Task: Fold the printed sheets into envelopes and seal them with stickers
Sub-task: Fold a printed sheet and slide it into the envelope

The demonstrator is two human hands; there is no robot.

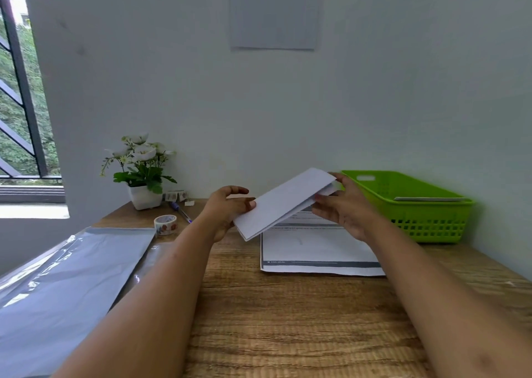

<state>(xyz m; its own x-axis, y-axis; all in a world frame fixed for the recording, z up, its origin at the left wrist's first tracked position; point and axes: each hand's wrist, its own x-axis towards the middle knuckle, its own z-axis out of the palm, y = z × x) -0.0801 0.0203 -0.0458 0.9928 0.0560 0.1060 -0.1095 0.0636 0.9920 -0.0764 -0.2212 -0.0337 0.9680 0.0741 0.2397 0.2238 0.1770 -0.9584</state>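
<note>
Left fingers: the left hand is pinching the lower left end of the folded sheet, with the thumb pressing on its top face and the other fingers curling behind it.
Right fingers: the right hand is gripping the upper right end, with the fingertips closing on the open edge where the layers are showing.
Folded sheet: it is being held in the air between both hands, tilting up toward the right.
Printed sheets: they are lying flat on the worktop, just below the hands.
Basket: it is sitting on the right, just beside the right hand and against the wall; something flat and pale is lying inside, too hidden to tell what.
Sticker roll: it is standing at the back beside the flowerpot.
Pen and tape roll: they are lying near each other, left of the left hand.
Plastic sleeve: it is lying across the worktop's left side.
</note>
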